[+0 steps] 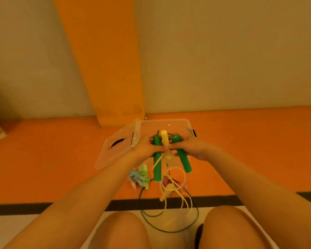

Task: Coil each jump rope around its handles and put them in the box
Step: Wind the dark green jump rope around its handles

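Right now the person is sitting on the floor with both bare knees [120, 230] showing at the near edge of the view and both arms reaching forward. The left hand [147, 147] is curling its fingers round the left green handle [157, 164], which is hanging almost upright. The right hand [192, 148] is gripping the right green handle [183, 159], which is tilting with its lower end out to the right. A yellow handle [164, 139] is standing upright between the two green ones, pressed in between the two hands; I cannot tell which hand is really holding it. All three handles are being held up in front of the clear box [165, 123], not inside it.

The box is sitting on the orange floor [241, 150] near its far edge, close to the wall and the orange pillar [106, 60]. Its clear lid [115, 151] is lying just beside it on the left, tilted against the box's side.

A yellow rope [182, 178] is dangling from the hands in loose loops down to the floor, where a second yellow handle [166, 193] is lying. A thin green rope [169, 229] is trailing down in a wide loop between the knees, crossing the black stripe [61, 206] at the orange floor's near edge. Just left of the green handles a coiled bundle [140, 177] of pale blue and green rope is lying on the orange floor. Something pink [166, 181] is lying under the yellow loops, too blurred to make out.
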Demonstrator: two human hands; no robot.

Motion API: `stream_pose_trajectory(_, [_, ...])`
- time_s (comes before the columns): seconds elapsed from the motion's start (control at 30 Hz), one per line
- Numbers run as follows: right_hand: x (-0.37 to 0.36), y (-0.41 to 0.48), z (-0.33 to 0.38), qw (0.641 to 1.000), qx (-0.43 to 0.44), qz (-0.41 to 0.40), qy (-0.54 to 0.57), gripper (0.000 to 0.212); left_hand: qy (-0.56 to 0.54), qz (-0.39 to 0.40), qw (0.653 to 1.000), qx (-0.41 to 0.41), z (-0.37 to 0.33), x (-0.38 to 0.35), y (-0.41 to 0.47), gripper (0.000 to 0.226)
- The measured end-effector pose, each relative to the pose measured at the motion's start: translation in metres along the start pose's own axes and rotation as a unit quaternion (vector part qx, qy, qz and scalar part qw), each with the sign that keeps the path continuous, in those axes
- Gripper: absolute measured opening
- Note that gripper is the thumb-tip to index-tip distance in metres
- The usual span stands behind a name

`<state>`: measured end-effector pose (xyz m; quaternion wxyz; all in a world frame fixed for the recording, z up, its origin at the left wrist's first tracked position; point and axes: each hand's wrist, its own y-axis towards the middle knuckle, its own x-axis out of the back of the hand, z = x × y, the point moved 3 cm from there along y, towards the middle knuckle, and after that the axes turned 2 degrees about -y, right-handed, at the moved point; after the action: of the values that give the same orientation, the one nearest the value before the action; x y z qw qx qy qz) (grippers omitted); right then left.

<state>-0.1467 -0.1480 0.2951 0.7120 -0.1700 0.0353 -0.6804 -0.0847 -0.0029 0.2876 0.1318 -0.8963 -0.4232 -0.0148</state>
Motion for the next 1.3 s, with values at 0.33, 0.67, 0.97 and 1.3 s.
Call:
stream_pose_trajectory(0.33, [0.049,-0.092,0.208,0.963,0.231,-0.139,0.016,0.034,0.044,-0.063,0.966,-0.247,-0.241,0.006,-0.060,0.034])
stream_pose_trajectory(0.67, [0.059,-0.172,0.322,0.900,0.376,-0.220,-0.002,0.022,0.056,-0.134,0.914,-0.380,-0.367,-0.001,-0.126,0.042])
stream_pose_trajectory(0.97, [0.064,-0.157,0.277,0.930,0.282,-0.232,-0.036,0.021,0.109,-0.096,0.939,-0.311,-0.327,-0.018,-0.110,0.028])
stream_pose_trajectory(1.3, [0.066,-0.142,0.240,0.929,0.141,-0.284,-0.190,0.014,0.155,-0.169,0.957,-0.176,-0.265,0.007,-0.081,0.016])
